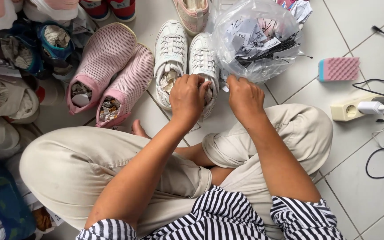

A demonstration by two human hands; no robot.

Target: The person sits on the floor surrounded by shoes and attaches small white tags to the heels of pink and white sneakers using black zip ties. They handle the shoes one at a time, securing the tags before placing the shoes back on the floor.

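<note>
I sit cross-legged on a white tiled floor. A pair of white lace-up sneakers [170,53] stands in front of my knees, both stuffed with crumpled paper. My left hand [186,98] is closed over the heel opening of the right sneaker [203,60], fingers curled on the paper stuffing there. My right hand [244,98] is closed beside that same shoe, at the lower edge of a clear plastic bag [256,38] full of paper tags and black ties; what its fingers pinch is hidden.
Pink mesh slip-on shoes [112,66] stuffed with paper lie left of the sneakers. More shoes crowd the left side and top. A pink sponge [338,69], a power strip [352,110] with a white charger and black cables lie to the right.
</note>
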